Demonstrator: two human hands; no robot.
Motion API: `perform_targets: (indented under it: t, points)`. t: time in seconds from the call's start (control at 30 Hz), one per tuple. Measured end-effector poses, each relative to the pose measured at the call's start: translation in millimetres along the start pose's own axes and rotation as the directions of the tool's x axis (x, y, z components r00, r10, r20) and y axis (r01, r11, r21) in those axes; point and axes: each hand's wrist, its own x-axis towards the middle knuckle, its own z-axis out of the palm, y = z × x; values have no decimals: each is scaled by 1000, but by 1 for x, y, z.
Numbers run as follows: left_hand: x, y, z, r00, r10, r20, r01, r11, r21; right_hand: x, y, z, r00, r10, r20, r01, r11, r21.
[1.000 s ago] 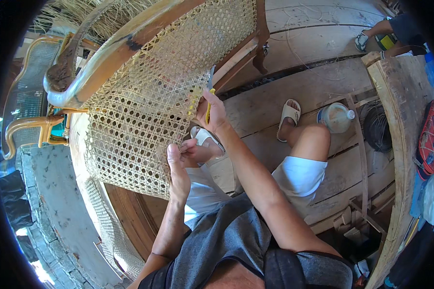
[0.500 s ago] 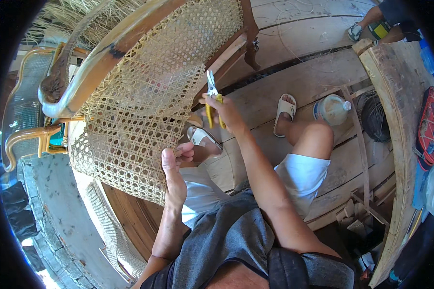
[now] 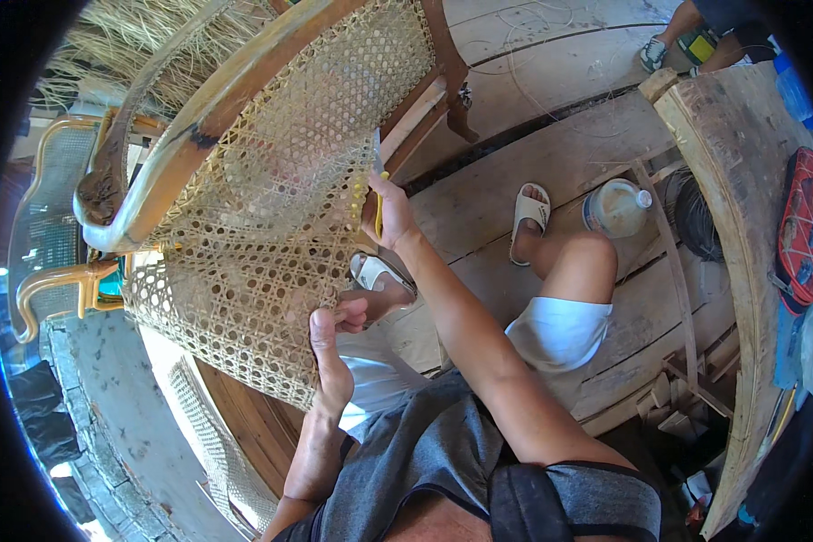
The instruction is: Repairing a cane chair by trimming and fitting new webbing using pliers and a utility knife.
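A sheet of woven cane webbing [image 3: 235, 280] hangs from a curved wooden chair frame [image 3: 158, 176] on my left, its loose lower part bent toward me. My left hand [image 3: 334, 361] pinches the webbing's near right edge between thumb and fingers. Farther up that edge, my right hand [image 3: 393, 215] is closed around yellow-handled snips [image 3: 378, 219]. Their blades point away from me at the webbing's right edge, close to the frame's lower rail. Part of the snips is hidden behind the webbing and my fingers, so whether the blades are apart does not show.
Beyond the frame lies a heap of dry cane strands [image 3: 126, 54]. Another cane-backed chair [image 3: 50, 163] stands far left. A plastic jug [image 3: 617, 208] is on the plank floor beside my foot, near a coil of dark wire [image 3: 700, 217]. A thick timber piece [image 3: 718, 181] rises at right; another person's legs [image 3: 677, 32] show behind.
My right hand has moved left and slightly forward, bringing the snips from open space to the webbing's edge. My left hand keeps its pinch, slightly lower in view.
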Motion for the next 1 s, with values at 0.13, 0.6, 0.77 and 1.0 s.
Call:
perform_targets:
  t: [0.13,0.6,0.77,1.0]
  points:
    - [-2,8,-5,998,30,52,-31,999,36,-10,-17,-14,996,20,-93,-49,945,-324]
    - [-5,12,0,999,-13,39,11,998,57,8,-49,-32,960,247,131,-207,943,-259]
    - [-8,17,-4,999,-30,40,26,995,91,16,-42,-6,981,118,151,-107,991,-81]
    - [-13,29,-5,995,-36,96,31,998,54,-4,-44,-28,994,66,-93,-96,920,-379]
